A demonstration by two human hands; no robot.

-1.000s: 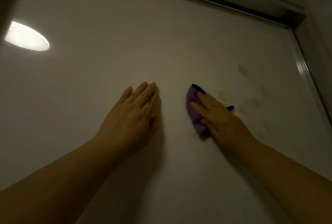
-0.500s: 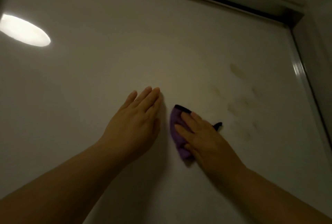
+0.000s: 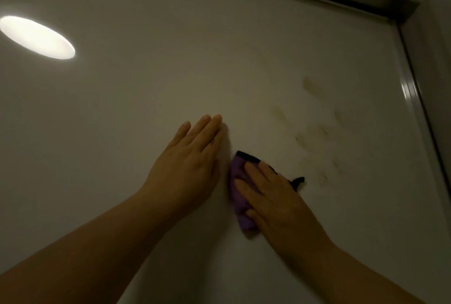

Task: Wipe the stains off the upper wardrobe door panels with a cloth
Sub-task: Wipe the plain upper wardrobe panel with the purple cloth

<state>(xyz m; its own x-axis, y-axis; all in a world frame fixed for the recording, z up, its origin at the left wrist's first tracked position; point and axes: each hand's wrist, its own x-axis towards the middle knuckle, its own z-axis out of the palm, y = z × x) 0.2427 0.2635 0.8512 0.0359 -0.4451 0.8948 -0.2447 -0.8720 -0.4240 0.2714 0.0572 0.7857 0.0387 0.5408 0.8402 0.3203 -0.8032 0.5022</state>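
Both hands flat on a dim wardrobe door panel point(image 3: 146, 108), purple cloth point(image 3: 240, 203) under the right one.

I see my right hand point(image 3: 275, 198) at lower centre, grip pressed down on the cloth, which it mostly hides; a dark edge pokes out. My left hand point(image 3: 188, 167) lies open and empty just beside it. Brownish stains point(image 3: 312, 137) sit to the right, faint, possibly smeared. Both forearms are cut off below. A light glare point(image 3: 36, 36) shows upper left. No writing readable.
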